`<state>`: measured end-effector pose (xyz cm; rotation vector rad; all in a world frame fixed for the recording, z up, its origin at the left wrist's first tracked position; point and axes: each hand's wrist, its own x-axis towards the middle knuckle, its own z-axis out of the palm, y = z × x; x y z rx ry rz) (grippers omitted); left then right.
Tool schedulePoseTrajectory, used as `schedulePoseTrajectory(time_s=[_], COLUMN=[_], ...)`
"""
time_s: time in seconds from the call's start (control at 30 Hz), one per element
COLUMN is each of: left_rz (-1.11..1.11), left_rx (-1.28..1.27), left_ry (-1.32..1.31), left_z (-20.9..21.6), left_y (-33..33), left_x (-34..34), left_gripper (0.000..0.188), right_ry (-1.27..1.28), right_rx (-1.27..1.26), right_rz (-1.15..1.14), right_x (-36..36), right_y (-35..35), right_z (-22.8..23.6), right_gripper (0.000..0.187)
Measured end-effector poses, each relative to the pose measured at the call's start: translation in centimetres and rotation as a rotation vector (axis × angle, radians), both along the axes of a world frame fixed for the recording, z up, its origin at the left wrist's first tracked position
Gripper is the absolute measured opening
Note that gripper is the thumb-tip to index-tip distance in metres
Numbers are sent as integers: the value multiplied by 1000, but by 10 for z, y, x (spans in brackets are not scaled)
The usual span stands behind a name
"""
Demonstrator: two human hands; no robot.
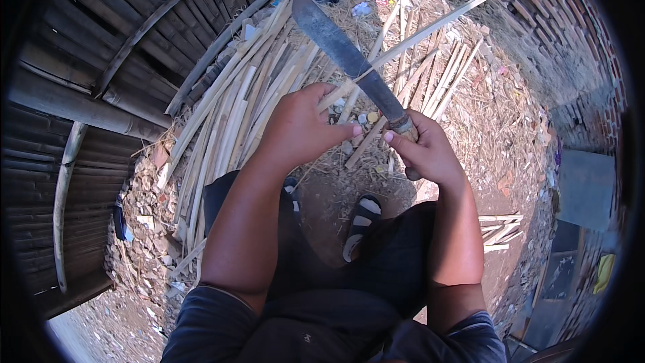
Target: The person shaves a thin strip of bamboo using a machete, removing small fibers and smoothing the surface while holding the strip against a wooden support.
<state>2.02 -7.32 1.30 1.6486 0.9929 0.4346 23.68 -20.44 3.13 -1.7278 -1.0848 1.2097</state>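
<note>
A long pale split bamboo strip [430, 30] runs from the person's left hand [302, 128] up and away to the upper right, crossing over the heap of similar cut slats on the ground; its near end is hidden inside that hand. The left hand is curled over the strip with the fingers pressed together and the thumb pointing toward the other hand, so it grips the strip rather than pinching it. The right hand [423, 151] is wrapped tight around the handle of a large machete with a broad, dull grey steel blade [342, 50], fingers folded shut about the grip. The blade rises up and to the left from the fist, and its edge meets the strip just above the two hands, where the strip passes over the metal. Both hands sit close together, thumbs nearly touching. Below them lies a pile of pale bamboo slats [242, 107] on straw-littered dirt, and a sandalled foot [363, 218] shows between the dark-clothed knees. A wall of dark woven bamboo [87, 47] curves along the left, and a few short cut sticks [500, 228] lie to the right
</note>
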Motion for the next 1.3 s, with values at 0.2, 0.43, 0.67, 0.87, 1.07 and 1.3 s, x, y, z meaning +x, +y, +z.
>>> schedulePoseTrajectory(time_s=[0.2,0.43,0.67,0.87,1.07,1.3], left_rz=[-15,-32,37,14,32,19], left_rx=[12,19,94,90,128,131], left_ry=[2,60,44,111,95,124], left_z=[4,6,-1,14,10,12], left_y=[2,4,3,2,1,1], left_x=[-1,2,0,-1,-1,-3], left_gripper=[93,93,88,89,89,89], right_ry=[58,-112,42,-2,-84,-19], right_rx=[73,-2,-21,-78,-121,40], right_rz=[-86,117,-83,-4,-9,-43], right_x=[12,-5,4,7,4,1], right_y=[-2,-1,-3,-5,-1,-2], right_z=[-10,-6,2,-2,9,-1], right_gripper=[36,43,40,41,41,38])
